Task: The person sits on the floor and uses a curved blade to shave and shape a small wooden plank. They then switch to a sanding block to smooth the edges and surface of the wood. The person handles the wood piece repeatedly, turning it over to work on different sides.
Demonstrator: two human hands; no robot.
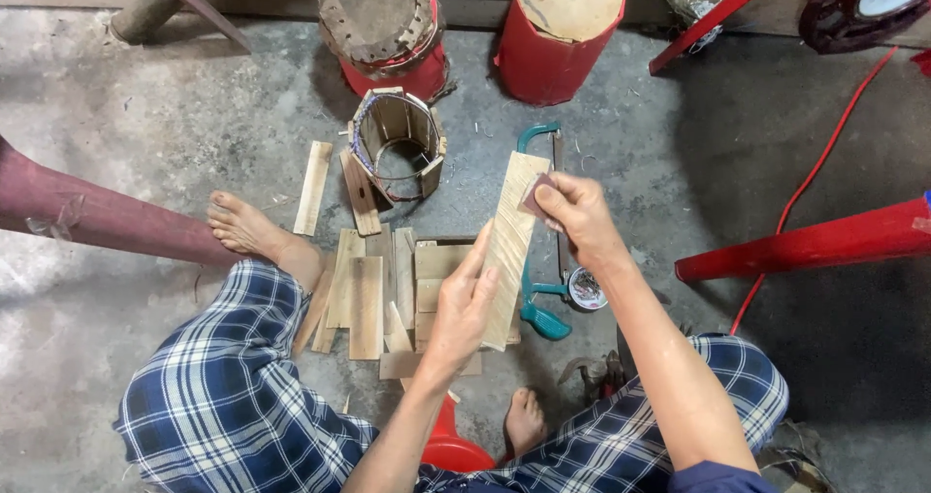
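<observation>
My left hand (464, 304) grips the lower end of a pale wooden slat (512, 231), holding it tilted above the floor. My right hand (578, 214) presses a small brownish piece of sandpaper (535, 194) against the slat's upper part. Below the slat lies a pile of similar wooden slats (373, 294) on the concrete floor. A small barrel-shaped ring of slats bound together (398, 144) stands just beyond the pile. I sit on a low red stool (454, 446), legs in blue plaid trousers, feet bare.
A teal-handled hacksaw (539, 299) and a small round tin (587, 288) lie under my right forearm. Two red drum bodies (386, 30) (558, 30) stand at the back. Red wooden beams (815, 243) and a red cable (817, 173) are to the right, a dark red pole (97, 220) to the left.
</observation>
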